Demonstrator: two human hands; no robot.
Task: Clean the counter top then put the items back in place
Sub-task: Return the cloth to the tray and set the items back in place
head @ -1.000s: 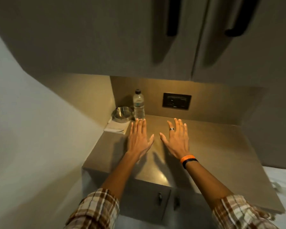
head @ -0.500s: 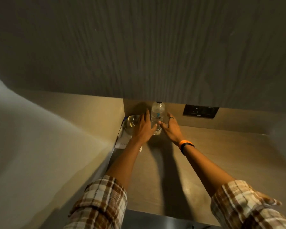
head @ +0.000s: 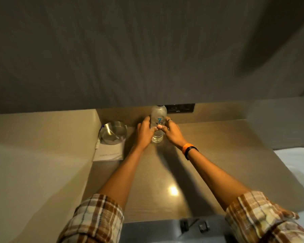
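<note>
A clear plastic water bottle [head: 158,114] stands upright near the back of the brown counter top [head: 218,155]. My left hand [head: 144,132] wraps its left side and my right hand [head: 172,133] its right side, thumbs meeting across the front. The bottle's cap is hidden by the overhead cabinet. To the left, a steel bowl [head: 112,133] sits in the back left corner, resting on a white paper card [head: 110,153].
An overhead cabinet [head: 147,50] hangs low over the counter's back. A black wall socket [head: 180,107] sits behind the bottle. A side wall [head: 42,155] borders the counter on the left. Lower cabinet handles [head: 193,225] show below the front edge. White bedding [head: 298,165] lies right.
My hands went from flat above the counter to the back, then closed around the bottle from both sides. My head came closer and lower over the counter.
</note>
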